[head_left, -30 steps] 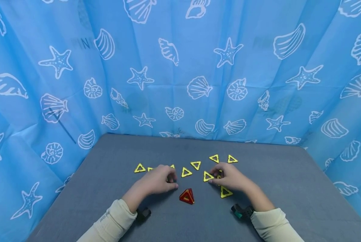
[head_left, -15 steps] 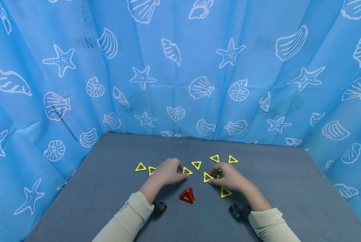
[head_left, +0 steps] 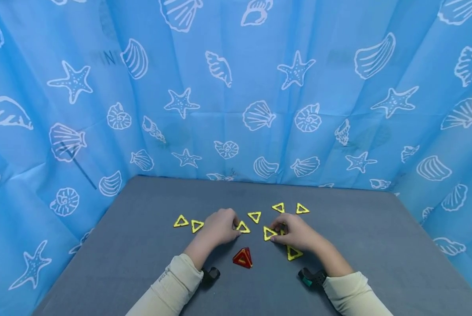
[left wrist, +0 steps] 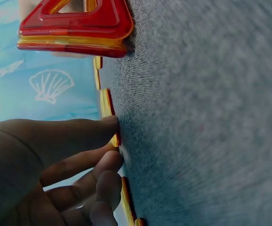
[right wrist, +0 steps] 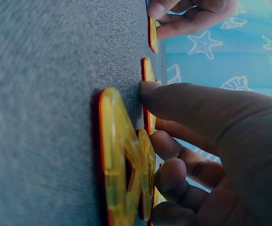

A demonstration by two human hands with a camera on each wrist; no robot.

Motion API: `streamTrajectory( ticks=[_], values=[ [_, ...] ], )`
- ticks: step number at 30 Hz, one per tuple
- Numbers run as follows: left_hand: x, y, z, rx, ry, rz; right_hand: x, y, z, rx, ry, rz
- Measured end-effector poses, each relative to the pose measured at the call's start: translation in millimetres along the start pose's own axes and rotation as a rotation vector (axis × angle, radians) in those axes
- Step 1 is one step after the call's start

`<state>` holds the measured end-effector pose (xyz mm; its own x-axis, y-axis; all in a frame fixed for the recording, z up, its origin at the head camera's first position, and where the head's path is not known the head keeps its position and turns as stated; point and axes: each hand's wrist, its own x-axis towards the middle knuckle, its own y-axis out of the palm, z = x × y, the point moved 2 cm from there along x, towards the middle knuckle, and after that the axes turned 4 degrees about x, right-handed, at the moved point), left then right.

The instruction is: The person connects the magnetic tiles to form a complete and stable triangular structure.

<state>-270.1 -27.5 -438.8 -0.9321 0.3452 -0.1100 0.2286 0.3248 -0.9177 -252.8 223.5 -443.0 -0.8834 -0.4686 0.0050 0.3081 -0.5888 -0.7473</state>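
Note:
My left hand (head_left: 221, 227) pinches a yellow triangular tile (head_left: 245, 231) lying on the table, thumb and index finger at its edges. Across from it, my right hand (head_left: 297, 233) grips another yellow triangular tile (head_left: 265, 234) between thumb and fingers. One more tile (head_left: 289, 253) lies just below the right hand and shows large in the right wrist view. A further tile beside it is partly covered by that hand. Between the forearms sits a red triangular block with yellow layers (head_left: 241, 260), near the camera in the left wrist view (left wrist: 79, 28).
Several loose yellow triangles lie around: two left of the left hand (head_left: 181, 224) (head_left: 193, 226), one between the hands (head_left: 254, 214), two behind the right hand (head_left: 278, 205) (head_left: 302, 212). A blue shell-print curtain (head_left: 236, 96) borders the grey table (head_left: 338, 204) at the back and sides.
My left hand has moved right and slightly away from me, from beside the red block to the yellow tile it now pinches. The right hand stays almost still at its tile.

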Motion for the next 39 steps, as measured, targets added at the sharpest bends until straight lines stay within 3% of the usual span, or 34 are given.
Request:
streamTrajectory(
  ticks=[13,29,39],
  values=[
    [-8.9,-5.1,-1.6,-0.08,0.063,0.084,-1,-2,2,0.016,-0.016,0.027],
    [-15.7,-2.8,-1.9,-0.092,0.088,0.103,1,-1,6,0.051,-0.006,0.048],
    [-20.8,-5.7,-10.4,-0.109,0.133,0.116,2,6,10,0.063,-0.059,0.042]
  ],
)
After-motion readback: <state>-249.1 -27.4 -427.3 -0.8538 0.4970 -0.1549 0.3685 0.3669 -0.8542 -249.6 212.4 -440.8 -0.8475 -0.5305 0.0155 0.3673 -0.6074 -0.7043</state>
